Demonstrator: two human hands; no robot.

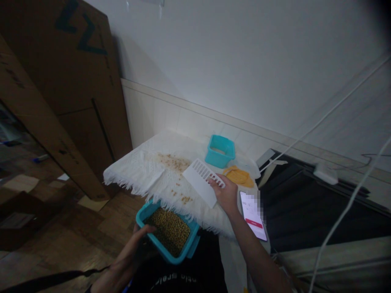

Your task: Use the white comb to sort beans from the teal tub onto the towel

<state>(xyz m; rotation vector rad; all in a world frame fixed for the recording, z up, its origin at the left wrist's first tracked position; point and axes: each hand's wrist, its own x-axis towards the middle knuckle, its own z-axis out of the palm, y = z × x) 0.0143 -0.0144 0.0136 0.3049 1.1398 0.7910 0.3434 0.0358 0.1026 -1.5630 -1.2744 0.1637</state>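
My left hand (pixel 141 237) grips the near left side of a teal plastic basket (pixel 192 241), its thumb over the rim. The basket is just below the table's fringed edge. Inside lie round tan beans (pixel 174 226), with smaller dark green ones along the near left side. My right hand (pixel 226 193) is closed on the slotted end of a thin white plastic board (pixel 200 187), held low over the cloth. Left of the board, small brown bits (pixel 174 161) are scattered on the white tablecloth (pixel 146 167), with a few tan beans (pixel 185 199) near the fringe.
A second teal basket (pixel 220 160) stands at the back of the table, with pale contents. In front of it lies a crumpled yellow cloth (pixel 238 176). A lit phone (pixel 252 215) rests at the right edge. Large cardboard boxes (pixel 79 81) stand left; a white cable (pixel 345 211) hangs right.
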